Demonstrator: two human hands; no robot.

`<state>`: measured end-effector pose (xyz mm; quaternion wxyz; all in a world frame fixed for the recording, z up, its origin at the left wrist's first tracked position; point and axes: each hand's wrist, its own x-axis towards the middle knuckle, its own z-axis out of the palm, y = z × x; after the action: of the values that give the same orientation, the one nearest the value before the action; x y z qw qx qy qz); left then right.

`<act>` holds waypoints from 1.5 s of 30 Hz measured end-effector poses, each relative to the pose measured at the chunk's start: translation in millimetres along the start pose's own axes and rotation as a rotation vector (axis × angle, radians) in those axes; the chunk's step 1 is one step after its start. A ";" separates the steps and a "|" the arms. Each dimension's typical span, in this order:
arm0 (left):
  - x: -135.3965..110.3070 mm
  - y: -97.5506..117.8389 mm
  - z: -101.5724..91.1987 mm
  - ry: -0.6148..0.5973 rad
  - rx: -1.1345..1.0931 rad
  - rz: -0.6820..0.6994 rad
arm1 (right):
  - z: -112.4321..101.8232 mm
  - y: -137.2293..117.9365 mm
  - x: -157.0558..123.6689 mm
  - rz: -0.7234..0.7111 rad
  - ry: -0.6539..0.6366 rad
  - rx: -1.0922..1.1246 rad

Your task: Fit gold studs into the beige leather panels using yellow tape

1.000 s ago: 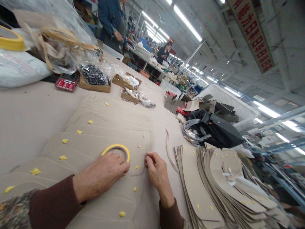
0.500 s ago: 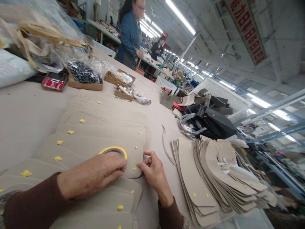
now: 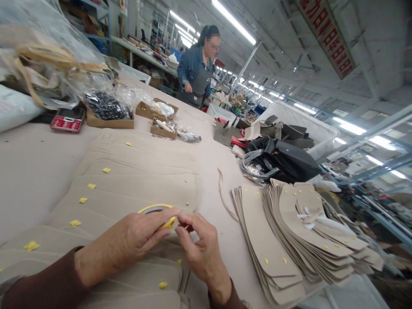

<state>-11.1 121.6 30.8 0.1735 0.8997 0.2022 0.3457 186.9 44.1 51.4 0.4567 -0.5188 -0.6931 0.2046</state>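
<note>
My left hand [image 3: 138,238] grips a yellow tape roll [image 3: 157,211] and holds it just above the overlapping beige panels [image 3: 135,184] laid out on the table. My right hand [image 3: 198,249] is beside it, with its fingertips pinched at the roll's edge, apparently on the loose tape end. Small yellow tape pieces [image 3: 83,200] dot the beige panels. Both hands are close together over the nearest panels.
A fanned stack of beige cut pieces [image 3: 289,240] lies to the right, and black bags [image 3: 283,161] lie behind it. Cardboard trays of hardware [image 3: 109,116], a red calculator [image 3: 67,120] and plastic-wrapped goods stand at the back left. A person in blue [image 3: 198,73] stands across the table.
My left hand has lifted the tape roll off the panel. My right hand has moved from the panel edge to the roll. The person in blue has shifted right in view.
</note>
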 end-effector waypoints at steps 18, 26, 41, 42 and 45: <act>-1.4 4.0 10.2 -0.065 0.026 -0.092 | 25.3 7.6 -4.6 -0.031 0.170 -0.243; -4.4 10.4 27.5 0.106 0.233 -0.015 | 26.8 1.4 7.7 0.725 0.134 0.409; -4.2 23.6 23.5 0.110 0.238 -0.055 | 11.3 22.3 12.7 0.809 0.222 0.357; -5.2 22.1 24.3 0.051 0.279 -0.076 | 7.1 25.0 12.0 0.836 0.184 0.371; -6.6 17.0 27.2 -0.175 0.348 -0.143 | 1.1 31.0 9.2 0.867 0.110 0.400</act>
<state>7.3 99.1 15.8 0.0563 0.9260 0.3067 0.2130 202.1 64.4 31.3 0.4560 -0.6721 -0.3348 0.4778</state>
